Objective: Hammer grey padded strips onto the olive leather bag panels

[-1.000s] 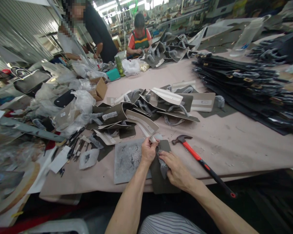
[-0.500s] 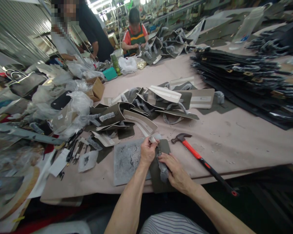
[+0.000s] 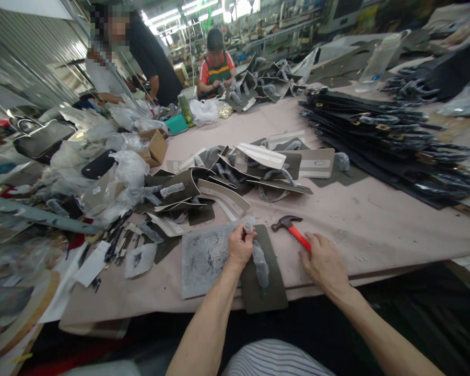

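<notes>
My left hand is closed round a short, pale cylindrical tool, its round end facing up. Under and beside that hand lies a dark olive bag panel. A plastic-wrapped handle runs along the panel. To the right, my right hand has its fingers wrapped round the red handle of a claw hammer. The hammer's head rests on the table, and its lower handle is hidden by my hand and forearm. A worn grey slab sits left of the panel, partly under my left wrist.
A heap of similar panels lies beyond my hands. Black bag pieces are stacked at the right. Plastic bags, a cardboard box and small tools crowd the left. A co-worker sits across the table.
My right hand has left the wrapped handle on the panel, moved right and closed on the hammer. The left hand stays near the panel's top with the pale tool, now more upright.
</notes>
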Demonstrator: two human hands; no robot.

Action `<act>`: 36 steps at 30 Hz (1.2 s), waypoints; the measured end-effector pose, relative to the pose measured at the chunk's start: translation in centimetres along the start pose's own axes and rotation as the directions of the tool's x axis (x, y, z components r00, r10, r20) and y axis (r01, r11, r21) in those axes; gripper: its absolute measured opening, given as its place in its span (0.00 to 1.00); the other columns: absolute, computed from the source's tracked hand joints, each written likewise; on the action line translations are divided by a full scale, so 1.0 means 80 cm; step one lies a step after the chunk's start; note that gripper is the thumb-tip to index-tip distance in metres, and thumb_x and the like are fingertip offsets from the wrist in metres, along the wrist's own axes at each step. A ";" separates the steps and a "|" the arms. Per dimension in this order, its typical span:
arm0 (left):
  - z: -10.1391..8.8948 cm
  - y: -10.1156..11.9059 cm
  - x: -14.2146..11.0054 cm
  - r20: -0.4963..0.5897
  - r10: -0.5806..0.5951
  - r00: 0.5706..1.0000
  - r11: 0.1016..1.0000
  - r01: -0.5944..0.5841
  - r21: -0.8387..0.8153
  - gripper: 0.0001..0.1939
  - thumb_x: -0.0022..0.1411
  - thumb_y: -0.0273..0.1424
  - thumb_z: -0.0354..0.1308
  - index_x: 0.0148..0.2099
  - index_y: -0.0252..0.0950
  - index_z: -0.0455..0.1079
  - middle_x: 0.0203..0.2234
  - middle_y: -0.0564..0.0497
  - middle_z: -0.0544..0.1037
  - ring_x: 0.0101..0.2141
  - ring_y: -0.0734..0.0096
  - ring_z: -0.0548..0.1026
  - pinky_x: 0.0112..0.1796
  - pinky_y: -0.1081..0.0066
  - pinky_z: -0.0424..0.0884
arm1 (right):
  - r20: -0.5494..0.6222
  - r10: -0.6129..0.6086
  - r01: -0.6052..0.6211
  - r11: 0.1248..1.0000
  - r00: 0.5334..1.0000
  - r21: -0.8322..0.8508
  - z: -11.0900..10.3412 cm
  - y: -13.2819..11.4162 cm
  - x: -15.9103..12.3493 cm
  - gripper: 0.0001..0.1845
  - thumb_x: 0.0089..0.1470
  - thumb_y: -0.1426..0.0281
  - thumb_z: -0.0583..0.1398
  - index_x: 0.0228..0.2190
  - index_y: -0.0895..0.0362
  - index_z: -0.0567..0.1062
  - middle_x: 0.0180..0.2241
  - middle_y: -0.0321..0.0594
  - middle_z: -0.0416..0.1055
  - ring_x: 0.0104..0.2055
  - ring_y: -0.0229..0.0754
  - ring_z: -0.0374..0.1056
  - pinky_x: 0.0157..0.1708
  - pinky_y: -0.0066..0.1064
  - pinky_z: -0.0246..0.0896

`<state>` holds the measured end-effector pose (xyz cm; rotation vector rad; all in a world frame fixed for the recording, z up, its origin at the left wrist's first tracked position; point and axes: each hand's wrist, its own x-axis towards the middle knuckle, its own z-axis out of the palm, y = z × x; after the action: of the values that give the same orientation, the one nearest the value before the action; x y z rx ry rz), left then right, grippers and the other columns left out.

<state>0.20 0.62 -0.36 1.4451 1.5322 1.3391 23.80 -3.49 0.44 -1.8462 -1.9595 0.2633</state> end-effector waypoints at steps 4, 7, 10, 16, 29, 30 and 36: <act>-0.004 -0.003 -0.001 0.058 0.042 0.997 0.999 -0.042 -0.001 0.09 0.58 0.25 0.60 0.41 0.37 0.76 0.34 0.49 0.84 0.36 0.64 0.81 0.41 0.67 0.75 | 0.386 0.319 -0.393 0.911 0.866 0.129 -0.018 0.018 0.022 0.05 0.56 0.68 0.58 0.33 0.57 0.69 0.36 0.50 0.68 0.41 0.52 0.66 0.40 0.42 0.64; -0.006 -0.007 0.000 0.085 0.041 0.996 0.999 -0.039 -0.016 0.09 0.59 0.25 0.59 0.41 0.37 0.76 0.34 0.49 0.84 0.36 0.65 0.80 0.41 0.67 0.75 | 0.589 0.329 -0.551 0.798 0.738 0.245 -0.035 0.001 0.037 0.06 0.53 0.71 0.58 0.27 0.54 0.64 0.27 0.40 0.66 0.28 0.41 0.63 0.28 0.32 0.61; -0.006 -0.009 0.001 0.100 0.042 0.994 0.999 -0.040 -0.022 0.08 0.59 0.25 0.58 0.40 0.37 0.76 0.32 0.50 0.83 0.35 0.66 0.80 0.40 0.68 0.74 | 0.666 0.266 -0.598 0.728 0.697 0.335 -0.060 -0.034 0.048 0.06 0.58 0.67 0.54 0.29 0.53 0.63 0.24 0.33 0.63 0.19 0.35 0.56 0.20 0.28 0.55; -0.005 -0.006 0.001 0.106 0.035 0.994 0.999 -0.032 -0.038 0.07 0.59 0.26 0.58 0.39 0.37 0.76 0.32 0.51 0.82 0.35 0.66 0.79 0.39 0.69 0.74 | 0.082 -0.033 0.000 0.926 0.996 0.376 -0.100 -0.090 0.052 0.21 0.65 0.52 0.46 0.30 0.53 0.64 0.21 0.36 0.64 0.22 0.39 0.60 0.23 0.31 0.49; -0.006 -0.002 0.001 0.111 0.034 0.993 0.999 -0.030 -0.033 0.06 0.60 0.26 0.58 0.38 0.37 0.76 0.30 0.51 0.81 0.33 0.67 0.77 0.37 0.70 0.71 | -0.418 -0.093 0.212 0.945 0.904 0.248 -0.158 -0.133 0.076 0.21 0.69 0.54 0.42 0.32 0.52 0.63 0.23 0.37 0.66 0.22 0.39 0.61 0.25 0.31 0.50; -0.006 -0.002 0.001 0.112 0.028 0.993 0.999 -0.025 -0.033 0.06 0.59 0.26 0.57 0.38 0.37 0.76 0.30 0.52 0.81 0.32 0.67 0.77 0.37 0.71 0.70 | -0.310 -0.165 0.232 0.953 0.936 0.194 -0.144 -0.127 0.069 0.22 0.69 0.55 0.42 0.30 0.52 0.63 0.21 0.37 0.65 0.21 0.39 0.60 0.23 0.32 0.48; -0.004 -0.007 0.001 0.127 0.026 0.992 0.999 -0.021 -0.043 0.07 0.59 0.26 0.58 0.39 0.37 0.76 0.30 0.52 0.80 0.32 0.67 0.77 0.37 0.70 0.71 | 0.383 -0.202 0.282 0.945 0.901 -0.165 -0.086 -0.066 0.054 0.15 0.68 0.62 0.48 0.35 0.56 0.69 0.25 0.43 0.73 0.23 0.43 0.66 0.24 0.34 0.37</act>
<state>-0.31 0.66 -0.78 1.4975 1.4018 1.2594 21.90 -0.79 9.54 -1.7482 -2.5401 0.3431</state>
